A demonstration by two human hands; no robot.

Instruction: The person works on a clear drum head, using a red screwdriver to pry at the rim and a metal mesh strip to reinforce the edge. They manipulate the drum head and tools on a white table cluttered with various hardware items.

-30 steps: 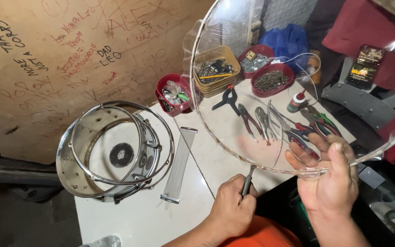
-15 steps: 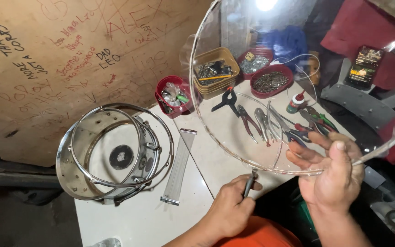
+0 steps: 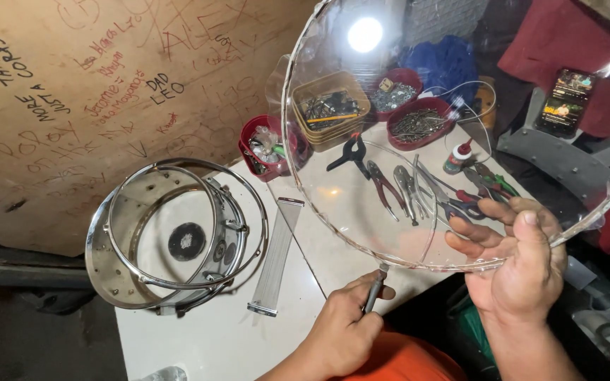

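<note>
Right hand (image 3: 520, 264) pinches the clear drum head (image 3: 418, 127) by its rim, held tilted above the counter (image 3: 213, 339) w/ pliers under it. Left hand (image 3: 344, 328) is closed on a small tool (image 3: 374, 288). One-edge grip (thin film) could flex, slip, or get nicked by the tool tip.

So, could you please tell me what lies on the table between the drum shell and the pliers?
In the head view, a strip of snare wires lies between the drum shell and the pliers.
</note>
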